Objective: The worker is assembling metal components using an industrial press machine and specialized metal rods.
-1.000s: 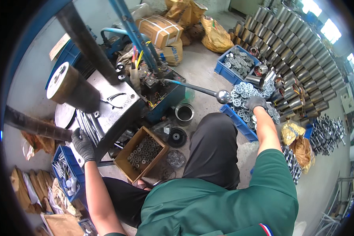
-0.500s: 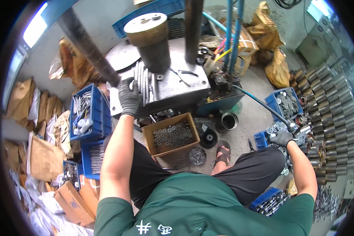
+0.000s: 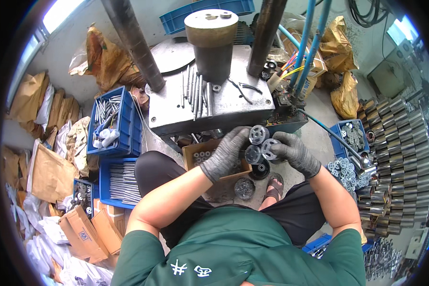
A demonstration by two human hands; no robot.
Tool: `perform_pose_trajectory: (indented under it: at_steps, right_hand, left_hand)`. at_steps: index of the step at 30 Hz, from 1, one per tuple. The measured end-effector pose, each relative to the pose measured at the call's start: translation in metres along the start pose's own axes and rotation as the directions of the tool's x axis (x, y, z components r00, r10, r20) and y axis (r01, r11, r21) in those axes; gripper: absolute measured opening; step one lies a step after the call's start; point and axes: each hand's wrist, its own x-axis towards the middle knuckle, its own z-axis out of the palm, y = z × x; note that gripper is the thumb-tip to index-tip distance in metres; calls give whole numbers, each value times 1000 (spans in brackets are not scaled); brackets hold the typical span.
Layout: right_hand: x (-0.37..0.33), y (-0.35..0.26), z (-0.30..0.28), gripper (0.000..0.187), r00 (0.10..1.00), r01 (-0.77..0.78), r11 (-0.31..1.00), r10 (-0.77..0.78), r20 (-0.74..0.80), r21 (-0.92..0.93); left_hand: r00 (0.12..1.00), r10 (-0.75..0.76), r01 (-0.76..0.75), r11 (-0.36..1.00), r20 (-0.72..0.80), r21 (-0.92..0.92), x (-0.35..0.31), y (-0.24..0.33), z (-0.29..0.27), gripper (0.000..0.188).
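Both my hands wear dark grey gloves and are raised over the box in front of me. My left hand [image 3: 226, 153] has its fingers closed at the edge of a round metal disc with holes [image 3: 259, 135]. My right hand [image 3: 298, 155] pinches a similar holed disc [image 3: 270, 149]. A third, darker-faced disc [image 3: 253, 155] sits close against these two; which hand bears it I cannot tell. Below the hands, a cardboard box [image 3: 189, 155] of small round metal parts is partly hidden by my left hand and wrist.
A press table [image 3: 171, 110] ahead bears a thick metal cylinder [image 3: 212, 45], several metal shafts [image 3: 195, 93] and pliers [image 3: 244, 89]. Blue bins [image 3: 124, 126] of shafts stand left. More holed discs [image 3: 345, 172] and stacked metal cylinders [image 3: 400, 157] are at right.
My left hand has left the shafts on the press table and come down to the middle. My right hand has come in from the disc pile at right, and discs are now between the hands.
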Motion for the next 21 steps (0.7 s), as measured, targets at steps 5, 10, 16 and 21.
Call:
perform_pose_trajectory:
  at_steps: [5,10,16,21]
  right_hand:
    - [26,15,37,53,997,81,973,-78,23,-215]
    - [36,8,64,56,994,103,957,-88,64,-271]
    - [32,20,56,51,967,26,971,-85,239,240]
    - [27,33,41,50,946,-54,877,-109,306,477]
  left_hand:
    - [974,-154,127,978,-167,-162,-1,-7,0,35]
    - [936,-188,159,980,-298,-119,0,-20,-11,34]
    - [899,-408,322,861,-157,-393,-18,-15,2,46]
    - [889,-435,450,778,140,-439,-20,-18,-20,45]
